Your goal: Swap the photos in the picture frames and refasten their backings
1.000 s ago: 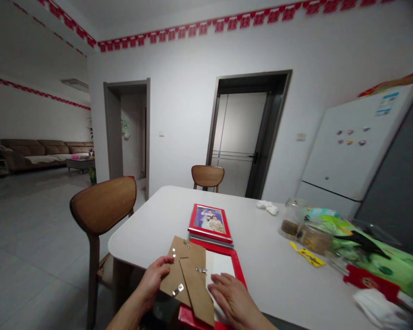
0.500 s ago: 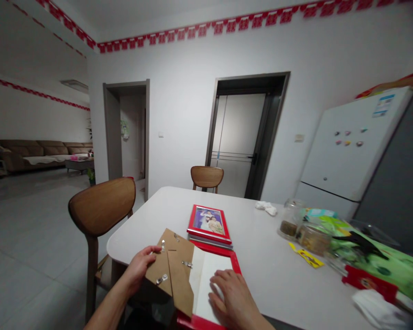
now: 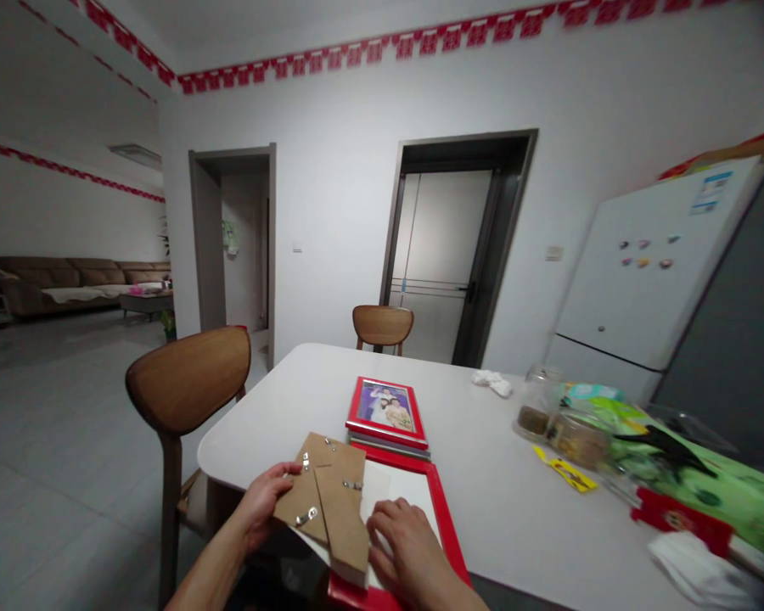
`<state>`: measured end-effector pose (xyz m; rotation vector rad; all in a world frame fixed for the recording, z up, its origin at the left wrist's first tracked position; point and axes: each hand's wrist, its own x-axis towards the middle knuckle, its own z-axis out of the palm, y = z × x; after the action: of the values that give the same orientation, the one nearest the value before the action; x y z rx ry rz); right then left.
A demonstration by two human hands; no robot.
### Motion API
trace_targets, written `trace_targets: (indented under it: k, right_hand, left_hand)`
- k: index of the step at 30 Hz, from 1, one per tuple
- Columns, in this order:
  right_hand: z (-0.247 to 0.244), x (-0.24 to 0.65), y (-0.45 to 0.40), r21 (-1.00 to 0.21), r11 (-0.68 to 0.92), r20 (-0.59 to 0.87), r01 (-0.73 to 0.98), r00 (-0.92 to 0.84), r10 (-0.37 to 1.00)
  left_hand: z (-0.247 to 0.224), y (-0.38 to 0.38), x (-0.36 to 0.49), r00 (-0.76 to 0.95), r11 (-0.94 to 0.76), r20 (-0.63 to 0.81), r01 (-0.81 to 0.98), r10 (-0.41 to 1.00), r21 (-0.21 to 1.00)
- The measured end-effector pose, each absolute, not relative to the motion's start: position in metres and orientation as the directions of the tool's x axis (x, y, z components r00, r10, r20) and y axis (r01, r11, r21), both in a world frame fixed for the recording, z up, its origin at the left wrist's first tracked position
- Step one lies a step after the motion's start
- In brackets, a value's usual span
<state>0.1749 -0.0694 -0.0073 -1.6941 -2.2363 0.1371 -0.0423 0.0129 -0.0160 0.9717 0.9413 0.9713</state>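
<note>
My left hand (image 3: 267, 502) grips the left edge of a brown picture-frame backing board (image 3: 300, 492), which is tilted above the table's near edge. Metal clips and a brown fold-out stand (image 3: 342, 518) show on the board's back. Under and beside it lies a red picture frame (image 3: 446, 519), face down with a white sheet (image 3: 413, 490) inside. My right hand (image 3: 407, 543) rests over the frame, fingers bent and apart from the thumb, the tips close to the stand's right edge. Whether they touch it I cannot tell. Behind, a red framed photo (image 3: 387, 413) tops a small stack of frames.
On the white table (image 3: 502, 509), glass jars (image 3: 538, 407), a yellow packet (image 3: 566, 469), a red packet (image 3: 681, 522) and crumpled white tissue (image 3: 693, 567) lie to the right. Wooden chairs stand at the left (image 3: 191, 378) and far side (image 3: 382, 324).
The backing board has shifted slightly right and down in my left hand, and a white edge shows beneath it. My right hand has moved left, up to the board's stand.
</note>
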Motion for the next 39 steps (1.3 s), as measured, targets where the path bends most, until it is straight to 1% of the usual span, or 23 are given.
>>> trace_targets:
  k: [3,7,10,12,13,14,17,18,19,20,21,22,23,24,25,26,27,29,32,34,36,39]
  right_hand:
    - [-0.006,0.172,-0.064,-0.226,0.277,0.207,0.934,-0.232,0.95]
    - [-0.005,0.173,-0.063,-0.208,0.282,0.231,0.936,-0.233,0.945]
    - [-0.001,0.18,-0.065,-0.189,0.247,0.223,0.95,-0.204,0.953]
    - [0.002,0.187,-0.066,-0.204,0.219,0.198,0.954,-0.179,0.964]
    - [0.003,0.192,-0.065,-0.242,0.207,0.187,0.948,-0.164,0.969]
    - [0.004,0.197,-0.065,-0.308,0.192,0.182,0.932,-0.141,0.973]
    - [0.003,0.209,-0.064,-0.542,0.144,0.197,0.828,-0.041,0.979]
    - [0.002,0.212,-0.064,-0.579,0.141,0.208,0.803,-0.021,0.978]
    - [0.0,0.213,-0.064,-0.582,0.149,0.215,0.799,-0.025,0.976]
    - [-0.002,0.213,-0.065,-0.556,0.165,0.217,0.815,-0.049,0.975]
    - [-0.003,0.212,-0.066,-0.512,0.185,0.213,0.839,-0.084,0.973]
    - [-0.004,0.21,-0.067,-0.463,0.203,0.208,0.863,-0.117,0.971]
    - [-0.005,0.208,-0.068,-0.423,0.212,0.203,0.881,-0.136,0.97]
    - [-0.006,0.206,-0.069,-0.398,0.211,0.2,0.893,-0.14,0.97]
    - [-0.007,0.205,-0.069,-0.39,0.201,0.199,0.899,-0.13,0.971]
    - [-0.007,0.205,-0.069,-0.401,0.184,0.2,0.897,-0.111,0.974]
    - [-0.008,0.206,-0.068,-0.425,0.164,0.197,0.89,-0.086,0.977]
    - [-0.011,0.213,-0.067,-0.477,0.123,0.198,0.87,-0.03,0.98]
    - [-0.014,0.228,-0.066,-0.522,0.087,0.255,0.848,0.058,0.965]
    - [-0.016,0.237,-0.067,-0.543,0.066,0.295,0.837,0.117,0.948]
    - [-0.017,0.244,-0.069,-0.565,0.031,0.306,0.825,0.174,0.936]
    - [-0.018,0.25,-0.075,-0.607,-0.037,0.27,0.794,0.25,0.93]
  left_hand:
    - [-0.009,0.019,-0.047,0.252,0.22,-0.169,-0.193,0.953,0.956]
    - [-0.003,0.031,-0.065,0.163,0.162,-0.139,-0.135,0.977,0.977]
    - [-0.002,0.042,-0.082,0.118,0.144,-0.139,-0.036,0.983,0.989]
    - [-0.001,0.05,-0.091,0.103,0.125,-0.13,0.052,0.986,0.991]
    - [0.0,0.053,-0.094,0.092,0.11,-0.12,0.1,0.989,0.989]
    - [0.001,0.056,-0.097,0.076,0.092,-0.104,0.149,0.992,0.985]
    - [0.007,0.057,-0.098,0.021,0.028,-0.035,0.265,0.999,0.964]
    - [0.009,0.052,-0.095,0.015,-0.01,0.006,0.298,1.0,0.954]
    - [0.01,0.045,-0.089,0.037,-0.078,0.07,0.353,0.997,0.932]
    - [0.011,0.035,-0.082,0.088,-0.152,0.127,0.412,0.988,0.899]
    - [0.011,0.024,-0.073,0.192,-0.295,0.227,0.518,0.955,0.803]
    - [0.009,0.011,-0.064,0.355,-0.435,0.263,0.608,0.897,0.664]
    - [0.007,0.0,-0.054,0.497,-0.526,0.218,0.649,0.84,0.549]
    - [0.003,-0.011,-0.044,0.581,-0.591,0.184,0.662,0.793,0.461]
    - [-0.001,-0.019,-0.036,0.626,-0.625,0.146,0.673,0.766,0.396]
    - [-0.005,-0.025,-0.029,0.655,-0.65,0.127,0.67,0.745,0.359]
    - [-0.009,-0.028,-0.024,0.667,-0.663,0.126,0.665,0.735,0.344]
    - [-0.012,-0.029,-0.018,0.667,-0.668,0.148,0.653,0.73,0.356]
    - [-0.006,-0.028,-0.011,0.626,-0.646,0.198,0.651,0.754,0.398]
    - [0.001,-0.031,-0.003,0.599,-0.623,0.2,0.675,0.775,0.394]
    - [0.005,-0.036,0.011,0.602,-0.613,0.157,0.703,0.783,0.361]
    - [-0.001,-0.047,0.037,0.628,-0.611,0.061,0.723,0.776,0.324]
